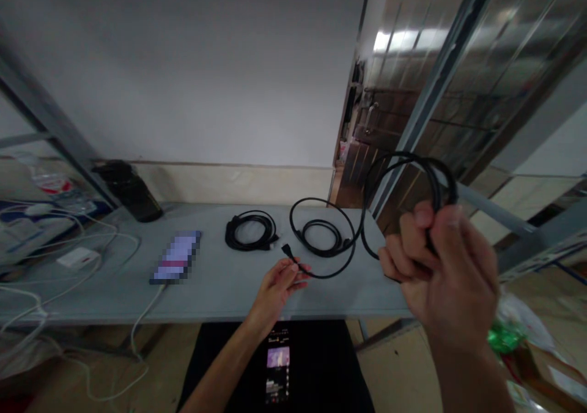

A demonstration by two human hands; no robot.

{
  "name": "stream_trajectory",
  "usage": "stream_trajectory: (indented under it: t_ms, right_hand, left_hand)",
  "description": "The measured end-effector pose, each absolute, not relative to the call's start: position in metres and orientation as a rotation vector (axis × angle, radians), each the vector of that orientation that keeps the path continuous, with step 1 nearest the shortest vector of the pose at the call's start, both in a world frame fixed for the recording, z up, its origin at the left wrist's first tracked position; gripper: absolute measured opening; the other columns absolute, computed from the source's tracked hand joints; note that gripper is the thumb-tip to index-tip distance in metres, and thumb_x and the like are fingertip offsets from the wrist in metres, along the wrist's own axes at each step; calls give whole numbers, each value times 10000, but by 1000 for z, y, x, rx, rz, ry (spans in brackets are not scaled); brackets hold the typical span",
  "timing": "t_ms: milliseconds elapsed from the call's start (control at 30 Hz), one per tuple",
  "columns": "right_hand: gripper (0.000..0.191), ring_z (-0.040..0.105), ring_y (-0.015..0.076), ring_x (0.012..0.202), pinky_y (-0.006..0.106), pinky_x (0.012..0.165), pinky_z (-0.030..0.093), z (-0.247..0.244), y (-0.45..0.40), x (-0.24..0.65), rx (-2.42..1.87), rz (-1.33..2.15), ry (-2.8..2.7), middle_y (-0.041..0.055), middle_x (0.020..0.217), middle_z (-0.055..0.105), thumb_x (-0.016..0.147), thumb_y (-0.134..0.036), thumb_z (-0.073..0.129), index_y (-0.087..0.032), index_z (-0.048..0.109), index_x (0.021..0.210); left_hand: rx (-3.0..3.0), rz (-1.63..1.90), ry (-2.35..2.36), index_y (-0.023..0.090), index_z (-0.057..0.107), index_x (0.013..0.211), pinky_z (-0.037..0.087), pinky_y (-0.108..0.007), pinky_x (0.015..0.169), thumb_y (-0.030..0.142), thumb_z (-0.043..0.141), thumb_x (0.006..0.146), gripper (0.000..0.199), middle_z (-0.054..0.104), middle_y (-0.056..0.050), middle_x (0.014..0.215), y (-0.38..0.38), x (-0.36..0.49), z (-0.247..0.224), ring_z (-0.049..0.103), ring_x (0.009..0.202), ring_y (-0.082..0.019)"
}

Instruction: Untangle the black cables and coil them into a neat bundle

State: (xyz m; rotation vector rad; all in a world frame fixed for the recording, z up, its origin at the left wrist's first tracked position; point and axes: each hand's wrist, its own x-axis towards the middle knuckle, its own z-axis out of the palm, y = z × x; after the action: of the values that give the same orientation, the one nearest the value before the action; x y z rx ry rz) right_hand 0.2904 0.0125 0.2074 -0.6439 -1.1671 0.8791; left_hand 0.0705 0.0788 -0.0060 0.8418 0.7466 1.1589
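Note:
A black cable (331,276) runs in wide loops between my two hands. My left hand (279,284) pinches it just behind its black plug (287,250), above the front of the grey table. Raised at the right, close to the camera, my right hand (440,260) is closed around several loops of the same cable. Between the hands, a small coil of black cable (321,222) lies on the table; whether it joins the held cable I cannot tell. Left of it rests a bundled black cable (250,246) with its plugs showing.
The grey table (220,300) stands against a wall. A phone with a blurred screen (177,258), a dark bottle (128,191), a white charger (77,257) and tangled white cables are at the left. Another lit phone (277,367) lies below the table edge. Metal posts rise at both sides.

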Motion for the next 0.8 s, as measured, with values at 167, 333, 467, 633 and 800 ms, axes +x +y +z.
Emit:
stream_trajectory:
  t_ms: [167, 333, 467, 633, 800]
  right_hand:
    - [375, 337, 89, 467, 232, 457, 293, 139, 17, 303, -799, 1021, -1184, -97, 621, 400, 1150, -618, 659, -260, 679, 1040]
    - [471, 707, 183, 676, 317, 645, 598, 63, 32, 338, -1077, 878, -1199, 42, 831, 753, 1109, -678, 678, -223, 799, 1128]
    - [524, 846, 298, 1035, 415, 872, 701, 14, 39, 373, -1196, 755, -1058, 140, 1173, 875, 1046, -738, 722, -248, 853, 1179]
    - [563, 861, 318, 1023, 417, 818, 700, -15, 34, 409, -1205, 705, -867, 161, 1171, 880, 959, -774, 799, -232, 869, 1091]
    - [508, 849, 294, 1006, 398, 822, 682, -20, 20, 432, -1190, 687, -777, 140, 1178, 871, 956, -726, 834, -236, 876, 1082]
  left_hand:
    - [661, 1177, 700, 195, 843, 1099, 617, -311, 778, 480, 1043, 839, 435, 662, 0, 823, 59, 52, 20, 655, 745, -140]
    - [596, 1253, 761, 191, 824, 1167, 508, -244, 540, 419, 1007, 872, 415, 493, 58, 733, 47, 6, 47, 469, 594, -101]
    - [455, 1404, 873, 153, 778, 1154, 409, -185, 414, 235, 898, 896, 297, 471, 54, 750, 50, -43, 67, 460, 570, -101]
    - [336, 1521, 941, 178, 718, 1123, 323, -140, 308, 97, 695, 990, 157, 482, 48, 759, 52, -90, 85, 458, 497, -83]
    - [343, 1579, 975, 181, 709, 1087, 352, -116, 283, 63, 390, 1140, 344, 501, 38, 716, 48, -115, 92, 482, 451, -78]
